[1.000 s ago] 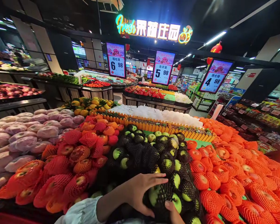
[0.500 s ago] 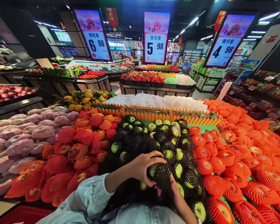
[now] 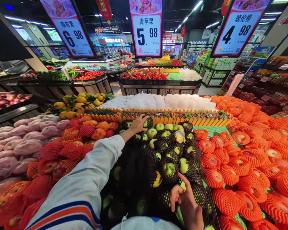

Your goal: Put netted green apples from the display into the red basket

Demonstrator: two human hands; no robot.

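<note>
My left hand (image 3: 137, 125) reaches to the far edge of the green apple bin, its fingers curled over a green apple (image 3: 148, 122) in a black foam net. My right hand (image 3: 186, 202) hovers above the near right part of the bin. Its index finger is stretched out, the other fingers are loosely bent, and nothing is in it. Just beyond that fingertip lies a netted green apple (image 3: 170, 169). Several more green apples fill the bin, some bare, such as one bare apple (image 3: 152, 133) near my left hand. Dark shadow obscures the near left part.
Apples in red nets (image 3: 72, 150) lie to the left, beside wrapped pink fruit (image 3: 30, 147). Fruit in orange nets (image 3: 241, 185) is heaped on the right. A low yellow fence (image 3: 156, 120) borders the back, before white-wrapped fruit (image 3: 144, 101). Price screens (image 3: 146, 30) hang above.
My left hand has moved forward from close to my body to the back of the bin with the netted apple. My right hand has come off that apple and opened.
</note>
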